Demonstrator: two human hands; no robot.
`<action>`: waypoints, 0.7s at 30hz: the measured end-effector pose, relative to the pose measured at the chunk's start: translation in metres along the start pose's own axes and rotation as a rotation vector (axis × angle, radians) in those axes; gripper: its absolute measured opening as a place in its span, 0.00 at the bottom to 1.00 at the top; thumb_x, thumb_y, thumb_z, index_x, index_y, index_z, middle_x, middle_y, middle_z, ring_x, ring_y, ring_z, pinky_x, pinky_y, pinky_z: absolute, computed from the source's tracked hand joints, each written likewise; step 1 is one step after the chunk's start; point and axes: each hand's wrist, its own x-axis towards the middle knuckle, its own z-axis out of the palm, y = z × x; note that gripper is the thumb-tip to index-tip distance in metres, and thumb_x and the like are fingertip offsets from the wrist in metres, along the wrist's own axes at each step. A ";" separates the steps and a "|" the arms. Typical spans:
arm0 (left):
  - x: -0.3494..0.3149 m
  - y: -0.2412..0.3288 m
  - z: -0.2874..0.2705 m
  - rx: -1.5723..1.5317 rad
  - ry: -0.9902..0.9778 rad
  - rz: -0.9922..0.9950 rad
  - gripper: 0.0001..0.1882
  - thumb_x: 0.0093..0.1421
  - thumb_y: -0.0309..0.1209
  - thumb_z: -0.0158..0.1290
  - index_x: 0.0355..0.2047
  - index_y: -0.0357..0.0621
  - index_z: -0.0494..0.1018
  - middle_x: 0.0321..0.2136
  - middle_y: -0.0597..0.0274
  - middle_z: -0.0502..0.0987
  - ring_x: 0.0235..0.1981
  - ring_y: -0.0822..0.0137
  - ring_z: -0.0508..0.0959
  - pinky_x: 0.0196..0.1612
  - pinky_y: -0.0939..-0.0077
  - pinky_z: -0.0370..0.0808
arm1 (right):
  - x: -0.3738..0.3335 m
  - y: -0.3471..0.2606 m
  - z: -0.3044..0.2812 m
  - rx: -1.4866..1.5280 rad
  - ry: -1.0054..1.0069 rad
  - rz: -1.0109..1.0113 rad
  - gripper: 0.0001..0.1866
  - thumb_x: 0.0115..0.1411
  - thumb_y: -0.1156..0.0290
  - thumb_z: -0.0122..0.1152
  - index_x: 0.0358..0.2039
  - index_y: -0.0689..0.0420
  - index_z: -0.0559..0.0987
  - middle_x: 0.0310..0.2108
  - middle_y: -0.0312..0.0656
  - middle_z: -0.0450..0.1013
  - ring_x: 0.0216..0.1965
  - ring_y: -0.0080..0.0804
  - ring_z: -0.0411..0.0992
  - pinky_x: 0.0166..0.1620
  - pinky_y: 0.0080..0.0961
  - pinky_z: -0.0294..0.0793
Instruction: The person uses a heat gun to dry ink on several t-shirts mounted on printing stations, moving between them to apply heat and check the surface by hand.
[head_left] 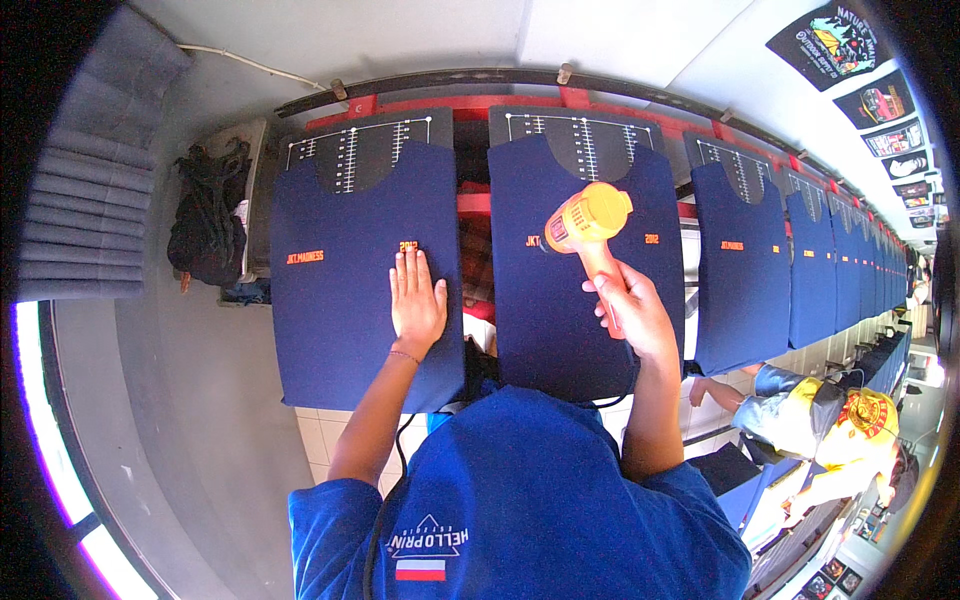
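Observation:
My left hand [418,305] lies flat, fingers stretched out, on a navy T-shirt [335,340]. Its fingertips reach the small orange print [408,246] on the shirt's right side. In my right hand [638,308] is a yellow and orange hair dryer [592,222], gripped by its handle. The dryer is above a second navy T-shirt [550,340] and hides part of that shirt's orange print. Both shirts are stretched over dark boards, whose white ruler marks [349,160] show at the neck openings.
More navy shirts on boards [738,270] run in a row to the right along a red frame [475,203]. A dark bag [208,205] hangs at the left by the grey wall. Another person [830,425] in yellow works at the right. A dark cord [402,445] runs beside my left arm.

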 end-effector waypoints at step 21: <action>0.036 -0.171 -0.001 0.167 0.305 -0.541 0.32 0.71 0.45 0.34 0.67 0.32 0.53 0.69 0.42 0.53 0.71 0.47 0.50 0.71 0.51 0.47 | -0.005 0.004 -0.013 0.012 0.080 -0.022 0.22 0.67 0.61 0.56 0.56 0.61 0.72 0.37 0.39 0.77 0.26 0.18 0.70 0.28 0.17 0.74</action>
